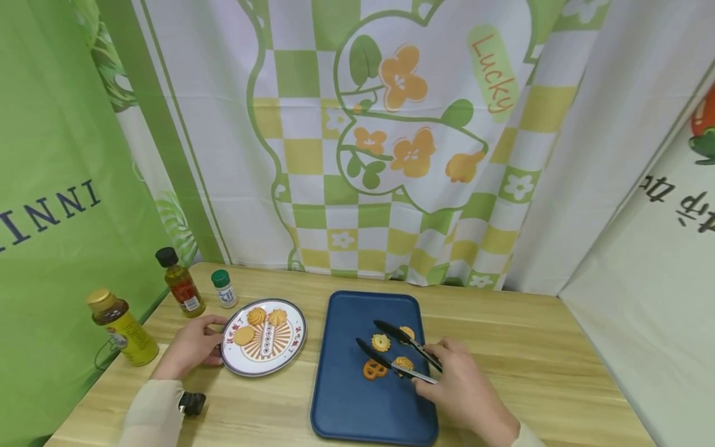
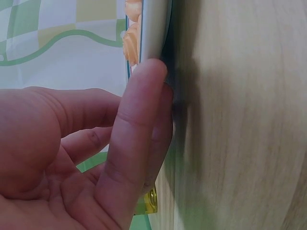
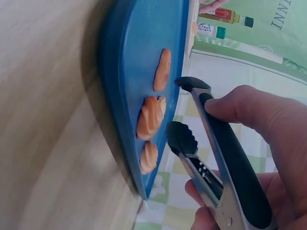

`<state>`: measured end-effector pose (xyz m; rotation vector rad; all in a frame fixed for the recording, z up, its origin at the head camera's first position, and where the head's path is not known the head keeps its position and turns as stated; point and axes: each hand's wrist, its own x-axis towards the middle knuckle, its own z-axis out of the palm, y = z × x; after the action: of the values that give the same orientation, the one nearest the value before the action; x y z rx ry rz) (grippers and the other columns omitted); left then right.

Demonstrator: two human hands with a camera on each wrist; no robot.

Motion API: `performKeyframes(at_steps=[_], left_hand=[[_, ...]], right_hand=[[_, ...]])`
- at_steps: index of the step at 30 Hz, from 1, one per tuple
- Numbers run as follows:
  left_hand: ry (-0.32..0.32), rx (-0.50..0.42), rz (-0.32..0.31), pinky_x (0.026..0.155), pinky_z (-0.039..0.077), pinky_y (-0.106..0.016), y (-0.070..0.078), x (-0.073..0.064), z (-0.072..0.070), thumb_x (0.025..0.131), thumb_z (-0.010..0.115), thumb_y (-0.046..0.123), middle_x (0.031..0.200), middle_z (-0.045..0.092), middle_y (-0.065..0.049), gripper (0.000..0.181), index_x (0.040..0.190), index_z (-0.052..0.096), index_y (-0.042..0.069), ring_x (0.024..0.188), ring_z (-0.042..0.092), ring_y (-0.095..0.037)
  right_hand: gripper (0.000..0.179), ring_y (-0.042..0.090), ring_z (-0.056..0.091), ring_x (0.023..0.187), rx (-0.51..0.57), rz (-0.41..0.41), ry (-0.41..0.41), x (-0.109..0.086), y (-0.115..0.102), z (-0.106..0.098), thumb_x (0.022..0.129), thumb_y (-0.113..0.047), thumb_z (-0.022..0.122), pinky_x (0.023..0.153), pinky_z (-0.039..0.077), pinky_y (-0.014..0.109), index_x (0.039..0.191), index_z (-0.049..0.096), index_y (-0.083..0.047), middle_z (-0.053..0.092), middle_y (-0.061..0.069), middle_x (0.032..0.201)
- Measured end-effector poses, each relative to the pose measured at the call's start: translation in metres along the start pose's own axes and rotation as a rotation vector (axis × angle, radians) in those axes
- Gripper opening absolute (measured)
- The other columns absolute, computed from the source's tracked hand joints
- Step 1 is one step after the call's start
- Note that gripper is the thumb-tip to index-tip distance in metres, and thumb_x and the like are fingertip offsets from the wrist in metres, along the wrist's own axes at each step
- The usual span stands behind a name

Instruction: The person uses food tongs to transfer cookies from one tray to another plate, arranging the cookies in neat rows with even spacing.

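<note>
Behind the wooden counter, a curtain is hung, printed with green and yellow checks, orange flowers and the word "Lucky"; on the left side, a green cloth is seen. Near the middle of the counter, a dark blue tray is placed, and to its left a round white plate is set, with red and orange print. By the right hand, a pair of tongs is held: the grip is closed around the handles, while the two dark tips are spread apart above the tray. On the tray, a brown pretzel, a pale scalloped cookie and a ridged cookie are found close together, with one further cookie partly covered by the tongs. By the left hand, the left edge of the plate is touched; its grip is relaxed, with fingertips laid against the rim. On the plate, two swirl cookies and a flat round cookie are laid. Near this hand, a yellow-capped bottle, a black-capped bottle and a small green-capped shaker are stood upright.
</note>
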<state>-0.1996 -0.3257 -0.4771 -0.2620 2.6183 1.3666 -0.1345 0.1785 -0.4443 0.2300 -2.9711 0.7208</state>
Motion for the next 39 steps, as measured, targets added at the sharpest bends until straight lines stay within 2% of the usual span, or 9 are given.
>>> performKeyframes(at_steps=[5, 13, 20, 25, 31, 39], left_hand=[[-0.001, -0.002, -0.008, 0.072, 0.073, -0.036, 0.002, 0.0, 0.0, 0.112, 0.056, 0.001, 0.124, 0.067, -0.037, 0.048, 0.157, 0.047, -0.013, 0.09, 0.074, -0.022], [-0.002, -0.006, -0.006, 0.071, 0.073, -0.037, 0.001, -0.001, 0.0, 0.111, 0.056, -0.001, 0.123, 0.066, -0.037, 0.049, 0.157, 0.046, -0.014, 0.089, 0.073, -0.024], [-0.007, 0.006, 0.016, 0.07, 0.073, -0.036, -0.002, 0.0, 0.001, 0.11, 0.058, -0.001, 0.12, 0.067, -0.036, 0.049, 0.155, 0.046, -0.015, 0.088, 0.074, -0.023], [-0.001, 0.009, 0.007, 0.07, 0.073, -0.035, -0.002, 0.002, -0.001, 0.111, 0.057, 0.0, 0.12, 0.067, -0.034, 0.049, 0.157, 0.047, -0.013, 0.089, 0.073, -0.023], [-0.004, -0.001, -0.002, 0.071, 0.073, -0.035, -0.004, 0.003, -0.001, 0.111, 0.057, 0.001, 0.122, 0.067, -0.034, 0.05, 0.158, 0.047, -0.012, 0.089, 0.074, -0.023], [0.001, -0.006, -0.004, 0.07, 0.073, -0.035, -0.001, 0.001, 0.0, 0.111, 0.056, 0.001, 0.119, 0.067, -0.033, 0.049, 0.158, 0.047, -0.013, 0.087, 0.073, -0.021]], right_hand=[[0.058, 0.021, 0.063, 0.099, -0.063, -0.013, -0.003, -0.006, 0.004, -0.01, 0.077, -0.034, 0.101, 0.08, 0.06, 0.041, 0.124, 0.082, -0.005, 0.07, 0.005, 0.107], [0.057, 0.024, 0.064, 0.099, -0.117, -0.031, -0.02, -0.006, 0.0, -0.014, 0.078, -0.036, 0.1, 0.082, 0.062, 0.046, 0.122, 0.084, -0.004, 0.07, 0.006, 0.106], [0.051, 0.022, 0.062, 0.093, -0.113, -0.035, -0.03, -0.002, -0.001, -0.015, 0.079, -0.034, 0.099, 0.079, 0.06, 0.043, 0.117, 0.085, -0.003, 0.069, 0.005, 0.101], [0.05, 0.021, 0.06, 0.09, -0.12, -0.035, -0.052, 0.001, -0.001, -0.016, 0.078, -0.033, 0.1, 0.074, 0.058, 0.04, 0.116, 0.085, -0.003, 0.068, 0.005, 0.099], [0.047, 0.018, 0.054, 0.083, -0.134, -0.063, -0.028, 0.001, -0.003, -0.017, 0.077, -0.028, 0.099, 0.067, 0.051, 0.034, 0.116, 0.086, -0.003, 0.065, 0.002, 0.09], [0.047, 0.017, 0.054, 0.083, -0.106, -0.061, -0.035, 0.003, -0.002, -0.017, 0.079, -0.028, 0.1, 0.068, 0.051, 0.033, 0.116, 0.087, -0.003, 0.065, 0.001, 0.091]])
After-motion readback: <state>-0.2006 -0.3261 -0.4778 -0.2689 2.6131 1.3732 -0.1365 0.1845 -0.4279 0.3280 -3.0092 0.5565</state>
